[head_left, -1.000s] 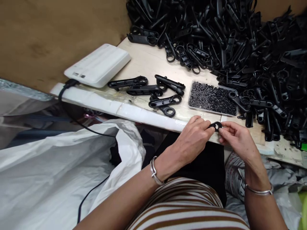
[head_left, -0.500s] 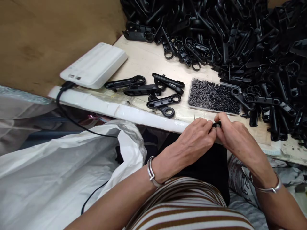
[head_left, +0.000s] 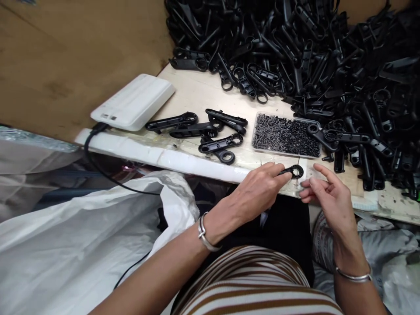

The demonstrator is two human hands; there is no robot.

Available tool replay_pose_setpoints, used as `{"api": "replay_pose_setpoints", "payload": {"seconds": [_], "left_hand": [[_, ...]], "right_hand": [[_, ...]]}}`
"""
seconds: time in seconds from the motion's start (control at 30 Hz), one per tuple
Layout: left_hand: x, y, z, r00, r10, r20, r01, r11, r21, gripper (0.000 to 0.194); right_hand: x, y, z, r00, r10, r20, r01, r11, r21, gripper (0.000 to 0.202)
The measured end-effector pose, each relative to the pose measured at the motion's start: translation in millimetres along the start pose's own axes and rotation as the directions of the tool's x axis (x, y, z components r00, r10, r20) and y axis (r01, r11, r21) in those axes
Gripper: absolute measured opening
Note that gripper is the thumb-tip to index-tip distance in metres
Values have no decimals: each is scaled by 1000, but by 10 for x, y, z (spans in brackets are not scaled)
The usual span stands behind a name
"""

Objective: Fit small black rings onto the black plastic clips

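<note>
Far left near: big white plastic sack (head_left: 65, 236), open mouth toward the lap, with a black cable (head_left: 98, 166) running over it up to a flat white plastic box (head_left: 134, 103) on the left end of the light wooden tabletop (head_left: 203, 92). White foam strip (head_left: 157, 153) along the near edge of the tabletop. Right of the box, a small group of loose black plastic handle pieces with ring ends (head_left: 203, 129) lies flat, some overlapping.

Centre: left hand (head_left: 259, 190) at the near tabletop edge, metal bangle on the wrist. Its fingers (head_left: 278, 177) are pressed together, pinching a small black plastic handle piece with a ring end (head_left: 293, 170); the ring sticks out to the right of the fingertips, just over the edge, near the tray.

Just beyond: clear shallow tray full of small black springs or screws (head_left: 285, 135), type too small to tell.

Right hand (head_left: 328, 197) just right of the held piece, not touching it; fingers loosely spread, half curled, holding nothing visible. Bangle on this wrist too.

Far and right: huge heap of the same black handle pieces (head_left: 328, 57) covering the tabletop, spilling against the tray's right side. Brown-and-white striped shirt (head_left: 256, 284) at the bottom.
</note>
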State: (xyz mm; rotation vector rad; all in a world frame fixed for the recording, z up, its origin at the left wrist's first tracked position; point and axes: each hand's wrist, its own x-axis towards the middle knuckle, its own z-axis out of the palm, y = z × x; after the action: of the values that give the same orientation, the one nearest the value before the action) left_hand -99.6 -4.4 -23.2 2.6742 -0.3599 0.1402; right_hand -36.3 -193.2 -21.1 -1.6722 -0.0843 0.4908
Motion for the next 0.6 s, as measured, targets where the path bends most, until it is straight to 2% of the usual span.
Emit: {"api": "replay_pose_setpoints", "payload": {"seconds": [0.13, 0.23, 0.37, 0.5, 0.6], "left_hand": [[-18, 24, 13, 995, 37, -89, -41, 998, -43, 35], [-27, 43, 33, 996, 38, -76, -42, 998, -53, 34], [-32, 67, 38, 996, 62, -64, -64, 997, -31, 31], [-36, 86, 13, 984, 165, -61, -156, 980, 126, 27], [-33, 82, 2, 984, 173, -51, -163, 974, 158, 24]], "right_hand": [[39, -14, 19, 995, 62, 73, -73, 983, 169, 68], [63, 2, 56, 992, 96, 85, -114, 963, 245, 65], [29, 45, 186, 996, 82, -32, -69, 956, 287, 52], [-26, 66, 349, 984, 36, -177, 29, 937, 349, 48], [-38, 57, 396, 979, 18, -205, 62, 924, 378, 44]]}}
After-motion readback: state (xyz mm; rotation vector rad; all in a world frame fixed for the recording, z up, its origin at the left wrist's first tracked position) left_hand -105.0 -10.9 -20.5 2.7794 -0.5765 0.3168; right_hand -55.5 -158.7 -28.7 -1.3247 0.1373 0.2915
